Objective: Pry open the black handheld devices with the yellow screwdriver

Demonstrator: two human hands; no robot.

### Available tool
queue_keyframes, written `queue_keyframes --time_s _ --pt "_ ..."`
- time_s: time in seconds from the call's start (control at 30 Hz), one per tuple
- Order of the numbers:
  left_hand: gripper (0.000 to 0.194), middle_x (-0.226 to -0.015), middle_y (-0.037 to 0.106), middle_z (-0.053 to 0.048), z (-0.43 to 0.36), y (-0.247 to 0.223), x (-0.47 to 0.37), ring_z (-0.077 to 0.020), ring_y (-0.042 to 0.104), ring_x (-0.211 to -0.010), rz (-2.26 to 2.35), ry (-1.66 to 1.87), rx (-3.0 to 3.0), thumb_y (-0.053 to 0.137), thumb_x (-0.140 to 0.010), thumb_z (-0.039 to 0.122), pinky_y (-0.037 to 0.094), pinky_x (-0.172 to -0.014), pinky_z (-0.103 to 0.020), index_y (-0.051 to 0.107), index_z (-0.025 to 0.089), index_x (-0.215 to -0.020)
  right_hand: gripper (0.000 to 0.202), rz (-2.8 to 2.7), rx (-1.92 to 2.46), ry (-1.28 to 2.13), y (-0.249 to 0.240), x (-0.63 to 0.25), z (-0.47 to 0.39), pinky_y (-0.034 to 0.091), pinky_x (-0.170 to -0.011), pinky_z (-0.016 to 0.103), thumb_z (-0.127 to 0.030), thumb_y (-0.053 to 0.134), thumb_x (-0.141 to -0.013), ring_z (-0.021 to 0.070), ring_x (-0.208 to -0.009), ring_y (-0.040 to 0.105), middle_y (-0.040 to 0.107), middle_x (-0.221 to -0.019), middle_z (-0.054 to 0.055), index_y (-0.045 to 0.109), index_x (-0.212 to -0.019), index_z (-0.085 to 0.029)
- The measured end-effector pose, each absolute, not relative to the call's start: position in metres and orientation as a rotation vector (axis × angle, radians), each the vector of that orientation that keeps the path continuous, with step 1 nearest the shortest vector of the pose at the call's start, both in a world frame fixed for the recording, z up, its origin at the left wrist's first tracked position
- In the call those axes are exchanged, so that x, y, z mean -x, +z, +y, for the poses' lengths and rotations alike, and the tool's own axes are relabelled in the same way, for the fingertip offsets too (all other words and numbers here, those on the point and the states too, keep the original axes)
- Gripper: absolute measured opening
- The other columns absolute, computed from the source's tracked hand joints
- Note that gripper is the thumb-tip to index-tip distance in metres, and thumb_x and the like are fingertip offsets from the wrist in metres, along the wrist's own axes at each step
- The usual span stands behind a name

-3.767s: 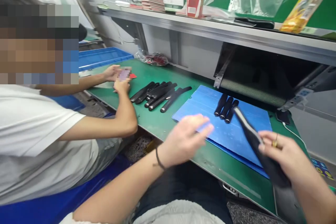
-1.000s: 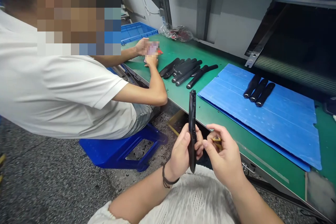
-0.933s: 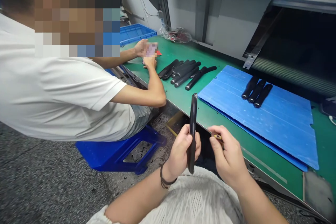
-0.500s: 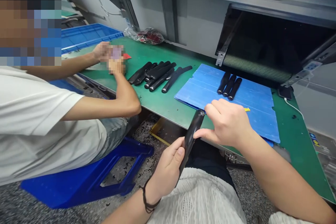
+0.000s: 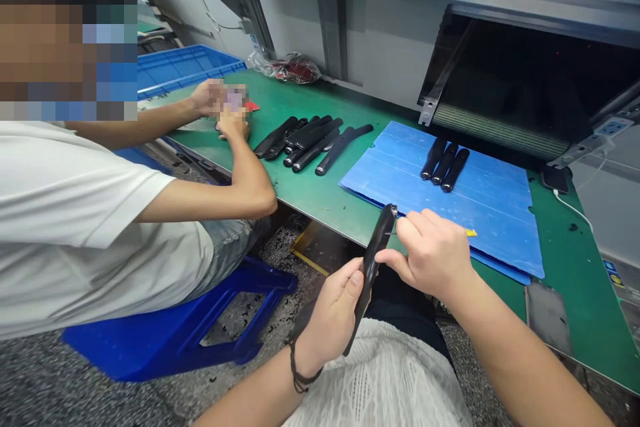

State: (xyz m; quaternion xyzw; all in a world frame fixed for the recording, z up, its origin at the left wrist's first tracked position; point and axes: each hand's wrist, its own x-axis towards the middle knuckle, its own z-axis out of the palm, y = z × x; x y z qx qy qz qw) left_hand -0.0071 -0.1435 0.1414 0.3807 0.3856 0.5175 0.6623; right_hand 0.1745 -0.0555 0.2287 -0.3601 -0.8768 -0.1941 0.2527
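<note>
My left hand is wrapped round a long black handle-like piece, which slants up and away over the bench's front edge. My right hand is closed beside its upper end, thumb against the piece. A yellow tool end sticks out behind my right fist, and a thin tip shows between fist and piece; the rest is hidden. Three similar black pieces lie side by side on a blue sheet. Several more black pieces are heaped on the green bench, left of the sheet.
At left, a person in a white shirt sits on a blue stool, forearms over the bench. A blue crate and plastic bag are behind. A phone lies near the front edge; a cabled device is farther back.
The view has shifted, bringing the phone at right fully into sight. My right fist and the yellow end sit slightly lower along the black piece. My left hand keeps its hold.
</note>
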Motion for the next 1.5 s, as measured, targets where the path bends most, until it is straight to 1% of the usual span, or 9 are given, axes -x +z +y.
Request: queue_keyframes --time_s 0.13,0.27,0.43,0.63,0.9,1.1,1.3,1.43,1.5 --pt "0.044 -0.069 0.041 0.003 -0.138 0.146 0.007 -0.0063 0.03 -0.055 0.955 1.146 -0.936 0.047 -0.106 0.057 0.027 -0.053 -0.021 0.052 0.016 -0.091 0.06 -2.397 0.981 -0.415 0.216 -0.167 -0.067 0.022 -0.062 0.033 -0.067 0.039 -0.106 0.0174 -0.067 0.035 0.047 -0.069 0.003 0.049 -0.072 -0.019" --pt "0.047 -0.069 0.04 0.002 -0.13 0.157 0.007 -0.0091 0.035 -0.061 0.983 1.182 -0.982 0.046 -0.107 0.058 0.032 -0.059 -0.023 0.053 0.016 -0.087 0.059 -2.419 0.97 -0.307 0.209 -0.159 -0.076 0.021 -0.062 0.033 -0.067 0.038 -0.106 0.0175 -0.066 0.034 0.046 -0.069 0.002 0.049 -0.074 -0.019" --pt "0.05 -0.077 0.044 0.0 -0.121 0.163 0.007 -0.0104 0.037 -0.07 1.008 1.216 -1.002 0.046 -0.106 0.059 0.036 -0.065 -0.025 0.056 0.014 -0.088 0.058 -2.438 0.988 -0.219 0.203 -0.156 -0.085 0.021 -0.062 0.033 -0.068 0.039 -0.105 0.0178 -0.067 0.034 0.046 -0.07 0.002 0.05 -0.077 -0.019" --pt "0.051 -0.075 0.043 0.001 -0.118 0.165 0.005 -0.0092 0.036 -0.065 1.02 1.202 -0.926 0.05 -0.103 0.063 0.032 -0.061 -0.024 0.056 0.014 -0.09 0.057 -2.469 0.946 -0.201 0.196 -0.156 -0.091 0.018 -0.063 0.035 -0.067 0.039 -0.105 0.019 -0.068 0.033 0.048 -0.071 0.003 0.052 -0.078 -0.019" --pt "0.052 -0.076 0.045 0.0 -0.114 0.174 0.002 -0.0096 0.04 -0.067 1.029 1.226 -0.875 0.052 -0.101 0.064 0.036 -0.062 -0.024 0.058 0.013 -0.091 0.057 -2.426 0.951 -0.257 0.187 -0.154 -0.099 0.018 -0.064 0.036 -0.062 0.034 -0.108 0.0199 -0.069 0.032 0.047 -0.071 0.004 0.053 -0.077 -0.019" --pt "0.054 -0.066 0.044 0.003 -0.109 0.179 -0.001 -0.0078 0.036 -0.056 1.029 1.237 -0.723 0.059 -0.096 0.068 0.033 -0.053 -0.022 0.061 0.014 -0.096 0.061 -2.414 0.979 -0.199 0.179 -0.152 -0.111 0.019 -0.064 0.035 -0.065 0.028 -0.109 0.0193 -0.069 0.033 0.048 -0.071 0.004 0.053 -0.077 -0.018" --pt "0.051 -0.055 0.038 0.007 -0.1 0.176 -0.004 -0.006 0.029 -0.047 0.861 1.307 -0.477 0.068 -0.091 0.065 0.023 -0.044 -0.019 0.059 0.015 -0.099 0.073 -2.473 0.944 -0.024 0.175 -0.148 -0.123 0.021 -0.065 0.035 -0.083 0.029 -0.099 0.0175 -0.068 0.037 0.05 -0.071 0.003 0.052 -0.076 -0.018" --pt "0.047 -0.054 0.034 0.008 -0.1 0.178 -0.004 -0.0055 0.024 -0.044 0.848 1.323 -0.334 0.067 -0.093 0.062 0.02 -0.038 -0.018 0.057 0.017 -0.099 0.058 -2.5 0.948 -0.131 0.173 -0.147 -0.127 0.018 -0.064 0.036 -0.069 0.041 -0.104 0.0185 -0.069 0.035 0.048 -0.071 0.003 0.051 -0.076 -0.019" --pt "0.041 -0.055 0.031 0.008 -0.101 0.181 -0.003 -0.0057 0.02 -0.043 0.847 1.316 -0.25 0.061 -0.098 0.059 0.018 -0.037 -0.017 0.055 0.019 -0.1 0.055 -2.483 0.921 -0.223 0.172 -0.147 -0.127 0.016 -0.064 0.037 -0.064 0.04 -0.106 0.019 -0.069 0.033 0.046 -0.069 0.003 0.048 -0.075 -0.019"
